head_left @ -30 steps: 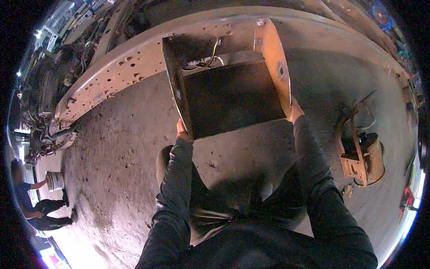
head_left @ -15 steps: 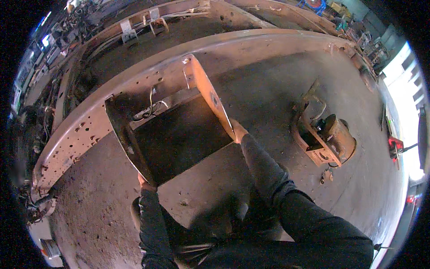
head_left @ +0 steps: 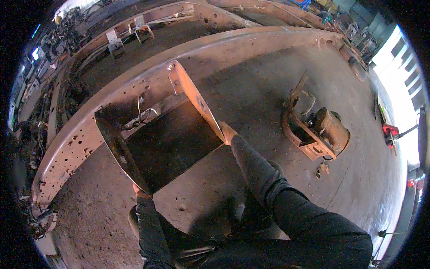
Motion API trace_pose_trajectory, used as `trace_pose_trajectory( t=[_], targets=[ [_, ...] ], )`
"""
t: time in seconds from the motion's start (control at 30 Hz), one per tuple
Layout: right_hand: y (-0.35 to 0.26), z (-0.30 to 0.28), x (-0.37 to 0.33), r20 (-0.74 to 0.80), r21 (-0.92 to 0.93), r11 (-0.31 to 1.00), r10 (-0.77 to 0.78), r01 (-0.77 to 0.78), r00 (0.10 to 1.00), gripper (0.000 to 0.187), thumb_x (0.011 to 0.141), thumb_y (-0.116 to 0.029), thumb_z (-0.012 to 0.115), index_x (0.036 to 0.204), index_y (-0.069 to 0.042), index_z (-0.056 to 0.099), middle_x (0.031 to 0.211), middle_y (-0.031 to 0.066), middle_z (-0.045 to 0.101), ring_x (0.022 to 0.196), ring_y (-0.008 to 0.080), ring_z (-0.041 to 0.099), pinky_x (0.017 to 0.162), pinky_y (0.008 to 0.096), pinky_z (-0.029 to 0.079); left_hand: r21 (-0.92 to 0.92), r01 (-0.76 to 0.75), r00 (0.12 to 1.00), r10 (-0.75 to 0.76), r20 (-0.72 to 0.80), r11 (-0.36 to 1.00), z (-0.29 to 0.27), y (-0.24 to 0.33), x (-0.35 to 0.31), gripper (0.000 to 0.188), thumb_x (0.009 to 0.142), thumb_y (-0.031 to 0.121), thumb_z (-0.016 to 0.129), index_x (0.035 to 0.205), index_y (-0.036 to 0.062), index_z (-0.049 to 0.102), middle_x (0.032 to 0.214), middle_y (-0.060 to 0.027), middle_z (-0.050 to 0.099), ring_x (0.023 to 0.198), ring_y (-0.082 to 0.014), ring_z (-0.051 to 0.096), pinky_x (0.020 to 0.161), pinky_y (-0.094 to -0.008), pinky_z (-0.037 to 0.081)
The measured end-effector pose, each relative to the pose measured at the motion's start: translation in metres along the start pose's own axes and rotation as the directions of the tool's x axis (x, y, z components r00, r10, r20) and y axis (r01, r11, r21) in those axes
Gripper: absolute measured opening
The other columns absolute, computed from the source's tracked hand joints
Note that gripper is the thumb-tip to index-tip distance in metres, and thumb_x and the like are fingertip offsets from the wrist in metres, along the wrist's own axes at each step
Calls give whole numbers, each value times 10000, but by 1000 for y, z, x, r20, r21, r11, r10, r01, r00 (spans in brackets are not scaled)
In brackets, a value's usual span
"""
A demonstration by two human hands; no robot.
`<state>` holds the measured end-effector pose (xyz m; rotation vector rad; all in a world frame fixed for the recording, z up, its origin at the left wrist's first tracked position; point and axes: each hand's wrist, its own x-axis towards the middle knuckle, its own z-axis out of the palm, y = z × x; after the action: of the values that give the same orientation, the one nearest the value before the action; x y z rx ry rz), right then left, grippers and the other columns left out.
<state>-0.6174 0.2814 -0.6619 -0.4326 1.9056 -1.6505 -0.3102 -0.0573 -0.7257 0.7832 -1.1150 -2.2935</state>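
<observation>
A large open-sided sheet-metal box [head_left: 174,143], dark inside with a rusty orange right side panel [head_left: 193,96], is held out in front of me. My right hand [head_left: 228,133] is closed on the near end of that right panel, its fingers partly hidden behind the metal. At the near corner of the dark left panel [head_left: 115,145], my left hand [head_left: 142,192] grips the edge; most of its fingers are out of sight. The box's far side lies against or very close to a long brown steel beam [head_left: 85,130] with many holes. A bent wire [head_left: 142,114] shows at the box's far opening.
On the floor to the right lies a rusty bracket [head_left: 302,136] with a rusty cylinder [head_left: 333,130] beside it. A small rusty piece [head_left: 322,169] lies nearby. Farther right stands a red tool or stand [head_left: 391,134]. Another beam [head_left: 170,18] runs behind the first.
The whole view has turned slightly, so the surroundings sit farther left. Both hands keep their hold, and the box has shifted a little left and nearer in the picture.
</observation>
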Motion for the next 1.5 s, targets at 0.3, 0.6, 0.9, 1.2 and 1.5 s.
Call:
trace_pose_trajectory(
  t=[0.3,0.6,0.9,1.2,1.5],
  targets=[
    [39,-6,19,-42,-27,997,-70,69,997,337,960,-194,469,1185,-2,629,1052,126,703,950,220,663,857,345,493,-16,60,998,-59,29,998,-4,3,5,626,947,496,499,1404,68,478,1385,-123,529,1170,-342,567,1001,-479,467],
    [79,-13,45,9,-102,990,-94,95,996,311,973,-197,490,1192,-29,634,1062,97,695,935,185,650,829,310,499,-56,108,994,-107,18,993,-1,8,2,653,926,533,478,1399,83,491,1376,-124,539,1194,-352,548,1018,-498,448],
    [-26,-7,2,-128,-946,325,-387,5,913,304,848,-319,659,923,-25,679,897,136,685,886,308,669,767,403,524,-356,126,983,-69,168,926,-29,-10,5,530,981,427,433,1328,42,539,1282,-134,584,1150,-327,567,1007,-478,462],
    [-164,-24,1,-502,198,885,-279,422,819,405,944,-278,566,1191,43,566,1063,181,676,920,262,683,800,373,581,256,-16,907,122,-404,966,17,65,-34,325,932,257,573,1117,-9,588,998,-114,655,845,-220,644,715,-344,499],
    [-184,10,3,-605,252,813,-292,525,741,355,929,-244,601,1118,57,604,1044,178,679,868,254,679,773,354,578,97,-195,889,217,-403,976,47,134,-79,309,926,227,580,1126,-9,592,1054,-128,674,895,-252,671,754,-351,532]
  ],
)
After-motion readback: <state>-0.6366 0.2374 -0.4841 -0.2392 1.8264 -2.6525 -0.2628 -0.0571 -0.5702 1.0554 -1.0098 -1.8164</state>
